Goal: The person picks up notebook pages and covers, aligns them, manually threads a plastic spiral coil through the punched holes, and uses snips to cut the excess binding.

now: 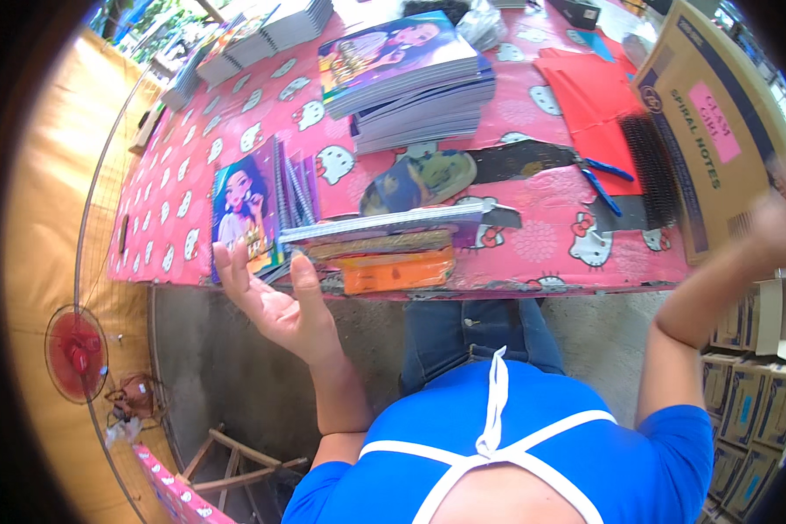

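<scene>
My left hand (279,304) is raised, palm up with fingers spread, at the table's front edge and holds nothing. Just beyond its fingers lie several spiral notebooks (240,205) with a purple cover showing a drawn figure. Beside it, a thin block of pages (384,225) rests on a wooden support with an orange front (397,272). My right hand (779,218) is smeared by motion next to a brown cardboard box (716,131) at the table's right edge. Whether it grips the box is not clear.
A tall stack of unbound notebooks (410,96) stands mid-table behind a worn cloth-patterned pad (419,181). Blue-handled pliers (604,185), black wire coils (648,170) and a red sheet (581,105) lie at right. More boxes (751,402) are piled on the right; a red fan (77,354) stands left.
</scene>
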Tool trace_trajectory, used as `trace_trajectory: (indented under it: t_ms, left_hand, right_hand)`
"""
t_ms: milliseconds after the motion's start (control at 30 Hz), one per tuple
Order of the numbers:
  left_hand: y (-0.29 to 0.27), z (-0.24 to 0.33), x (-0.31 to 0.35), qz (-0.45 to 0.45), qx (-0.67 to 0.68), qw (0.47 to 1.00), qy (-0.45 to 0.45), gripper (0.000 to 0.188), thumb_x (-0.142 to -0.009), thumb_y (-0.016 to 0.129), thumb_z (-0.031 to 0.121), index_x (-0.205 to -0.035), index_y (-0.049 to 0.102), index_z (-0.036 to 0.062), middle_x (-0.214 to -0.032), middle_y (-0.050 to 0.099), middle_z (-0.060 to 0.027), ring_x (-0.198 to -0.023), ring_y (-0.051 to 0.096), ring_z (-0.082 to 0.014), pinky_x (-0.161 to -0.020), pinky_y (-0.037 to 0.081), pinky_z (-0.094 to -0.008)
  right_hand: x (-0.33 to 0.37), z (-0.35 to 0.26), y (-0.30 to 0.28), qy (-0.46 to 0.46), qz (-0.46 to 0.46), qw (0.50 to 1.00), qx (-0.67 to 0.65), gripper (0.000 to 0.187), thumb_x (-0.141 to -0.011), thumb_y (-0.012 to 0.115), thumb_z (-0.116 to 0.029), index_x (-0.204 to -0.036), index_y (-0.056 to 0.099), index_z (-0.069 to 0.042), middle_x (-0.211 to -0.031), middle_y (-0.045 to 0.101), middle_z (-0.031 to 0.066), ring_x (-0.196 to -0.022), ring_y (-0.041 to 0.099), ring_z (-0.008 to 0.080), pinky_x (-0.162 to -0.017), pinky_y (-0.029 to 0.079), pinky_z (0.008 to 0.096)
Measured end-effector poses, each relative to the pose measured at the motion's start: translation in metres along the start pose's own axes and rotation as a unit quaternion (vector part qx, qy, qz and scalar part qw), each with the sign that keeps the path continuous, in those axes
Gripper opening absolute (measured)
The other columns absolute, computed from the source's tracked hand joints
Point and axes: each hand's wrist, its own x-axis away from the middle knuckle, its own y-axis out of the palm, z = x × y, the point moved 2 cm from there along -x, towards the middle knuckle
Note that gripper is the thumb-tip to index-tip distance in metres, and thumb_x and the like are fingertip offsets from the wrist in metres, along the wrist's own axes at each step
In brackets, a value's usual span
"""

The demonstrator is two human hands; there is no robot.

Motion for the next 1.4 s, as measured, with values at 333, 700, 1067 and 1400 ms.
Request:
trace_trajectory:
  t_ms: [333, 700, 1067, 1400]
  left_hand:
    - [0.047, 0.041, 0.011, -0.158, -0.135, 0.970, 0.123, 0.047, -0.085, 0.064, 0.024, -0.126, 0.051, 0.0067, -0.144, 0.034, -0.0166, -0.138, 0.024, -0.0326, -0.111, 0.010, -0.0506]
    - [0.074, 0.027, 0.016, -0.271, -0.167, 0.942, 0.102, 0.033, -0.079, 0.071, 0.033, -0.106, 0.068, 0.0156, -0.100, 0.067, -0.0011, -0.102, 0.058, -0.0190, -0.106, 0.017, -0.0465]
    - [0.056, 0.025, 0.041, -0.223, -0.124, 0.952, 0.168, 0.025, -0.069, 0.080, 0.024, -0.092, 0.073, 0.0178, -0.092, 0.066, 0.0029, -0.092, 0.059, -0.0165, -0.105, 0.018, -0.0412]
    - [0.055, 0.021, 0.049, -0.202, -0.118, 0.956, 0.178, 0.028, -0.068, 0.080, 0.027, -0.094, 0.072, 0.0175, -0.087, 0.063, 0.0036, -0.087, 0.057, -0.0151, -0.103, 0.019, -0.0409]
  right_hand:
    - [0.184, 0.185, 0.100, 0.242, -0.531, 0.699, 0.414, 0.025, -0.081, 0.066, -0.023, -0.087, 0.065, 0.001, -0.093, 0.065, 0.0263, -0.091, 0.064, 0.0393, -0.080, 0.049, 0.0482]
    - [0.142, 0.091, 0.126, 0.212, -0.462, 0.812, 0.287, 0.025, -0.089, 0.051, -0.013, -0.108, 0.066, -0.007, -0.100, 0.065, 0.0141, -0.092, 0.064, 0.0309, -0.080, 0.049, 0.0420]
    - [0.109, -0.090, 0.125, 0.177, -0.501, 0.785, -0.319, 0.028, -0.071, 0.070, 0.004, -0.098, 0.071, -0.003, -0.084, 0.061, 0.0084, -0.069, 0.056, 0.0170, -0.057, 0.043, 0.0283]
    - [0.104, -0.089, 0.143, 0.116, -0.538, 0.750, -0.366, 0.034, -0.067, 0.058, 0.017, -0.093, 0.070, -0.003, -0.085, 0.057, 0.0085, -0.075, 0.058, 0.0185, -0.061, 0.048, 0.0283]
